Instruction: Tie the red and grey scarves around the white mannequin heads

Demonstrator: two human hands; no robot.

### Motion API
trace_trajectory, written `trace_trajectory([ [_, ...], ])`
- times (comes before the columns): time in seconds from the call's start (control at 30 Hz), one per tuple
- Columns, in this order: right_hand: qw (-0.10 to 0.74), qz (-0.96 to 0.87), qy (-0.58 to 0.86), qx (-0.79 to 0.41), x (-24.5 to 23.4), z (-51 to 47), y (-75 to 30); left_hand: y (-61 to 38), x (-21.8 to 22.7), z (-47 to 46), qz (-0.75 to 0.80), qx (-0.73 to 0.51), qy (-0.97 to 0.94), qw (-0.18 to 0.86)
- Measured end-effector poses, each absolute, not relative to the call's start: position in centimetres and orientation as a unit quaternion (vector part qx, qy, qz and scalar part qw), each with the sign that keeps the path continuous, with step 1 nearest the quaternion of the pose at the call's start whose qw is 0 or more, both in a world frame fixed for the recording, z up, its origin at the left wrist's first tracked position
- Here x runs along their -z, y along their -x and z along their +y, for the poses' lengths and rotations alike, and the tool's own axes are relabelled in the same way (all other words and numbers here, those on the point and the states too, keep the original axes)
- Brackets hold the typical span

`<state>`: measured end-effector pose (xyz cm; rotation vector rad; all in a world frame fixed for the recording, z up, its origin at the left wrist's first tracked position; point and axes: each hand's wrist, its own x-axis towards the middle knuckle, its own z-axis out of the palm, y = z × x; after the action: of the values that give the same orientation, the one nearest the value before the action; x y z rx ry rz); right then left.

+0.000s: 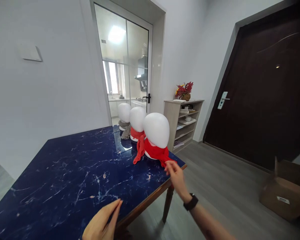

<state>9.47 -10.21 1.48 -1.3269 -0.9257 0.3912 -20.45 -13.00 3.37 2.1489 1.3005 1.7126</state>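
Red scarf (153, 150) sits right of centre in the frame, wrapped round the base of the nearest white shape (157, 130) on the blue table (72, 180); right hand (176, 174) is at its loose end, kinda blurry, so I can't tell if the fingers pinch it; left hand (101, 220), bottom centre-left, has thumb and fingertip pressed together; coral scarf (140, 146) and grey scarf (126, 131) wrap two more shapes mid-frame.

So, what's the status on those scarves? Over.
Right hand at loose end of nearest red scarf, grip unclear. Left hand above table, thumb and finger together. Scarf wrapped low round nearest white form. Nothing visible between right hand and scarf.
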Motion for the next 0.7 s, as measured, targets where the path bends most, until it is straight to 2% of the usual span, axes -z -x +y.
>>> trace_trajectory([
  [0.1,0.696,-0.343,0.624,-0.099,-2.4,-5.3,-16.0,16.7,-4.2,-8.2,0.416,-0.506,-0.733,0.181],
  [0.23,0.684,-0.315,0.642,-0.145,-2.4,1.4,-20.6,10.7,-4.3,-2.1,0.391,-0.398,-0.770,0.310],
  [0.47,0.662,-0.352,0.647,-0.138,0.3,4.3,-21.5,2.7,-2.4,2.6,0.489,-0.398,-0.695,0.346],
  [0.57,0.642,-0.394,0.644,-0.131,0.7,4.1,-21.5,1.1,-1.8,2.1,0.496,-0.397,-0.704,0.317],
  [0.7,0.620,-0.438,0.634,-0.149,0.9,4.8,-21.4,0.7,-1.1,1.7,0.495,-0.332,-0.761,0.257],
])
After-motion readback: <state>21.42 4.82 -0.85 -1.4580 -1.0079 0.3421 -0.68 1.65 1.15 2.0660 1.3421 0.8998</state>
